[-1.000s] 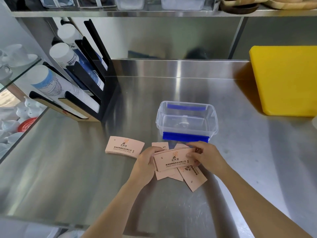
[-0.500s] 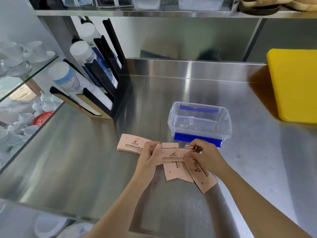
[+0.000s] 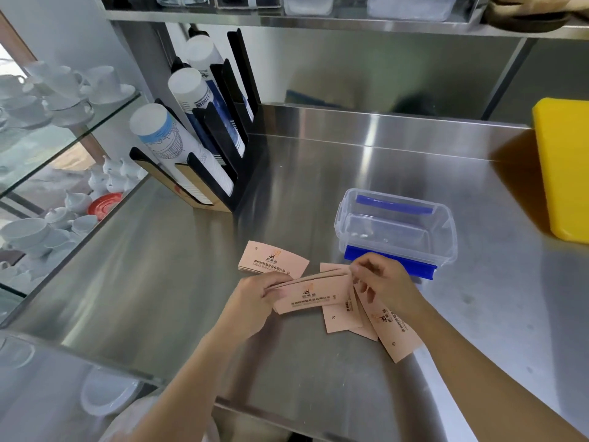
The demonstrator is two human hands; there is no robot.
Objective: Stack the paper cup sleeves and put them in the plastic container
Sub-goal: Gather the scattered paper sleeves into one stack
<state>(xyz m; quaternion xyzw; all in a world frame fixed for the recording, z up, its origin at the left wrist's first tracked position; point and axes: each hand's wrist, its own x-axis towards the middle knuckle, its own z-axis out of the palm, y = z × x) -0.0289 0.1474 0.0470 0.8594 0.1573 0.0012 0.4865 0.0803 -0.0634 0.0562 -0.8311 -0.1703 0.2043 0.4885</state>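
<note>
My left hand (image 3: 255, 298) grips the left end of a small bundle of pink paper cup sleeves (image 3: 314, 293), held just above the steel counter. My right hand (image 3: 385, 283) pinches the bundle's right end. Under and right of the bundle lie loose sleeves (image 3: 393, 333) spread on the counter. A neat stack of sleeves (image 3: 272, 260) rests to the left, just beyond my left hand. The clear plastic container (image 3: 446, 231) with blue clips stands open and holds nothing, right behind my right hand.
A black rack of paper cups (image 3: 191, 148) stands at the back left. A yellow board (image 3: 564, 167) leans at the right. Glass shelves with white crockery (image 3: 47, 100) lie left of the counter. The counter's front edge (image 3: 287, 419) runs below my forearms.
The bundle has tilted flatter and moved slightly left between my hands. The camera has swung left, shifting everything rightward in view.
</note>
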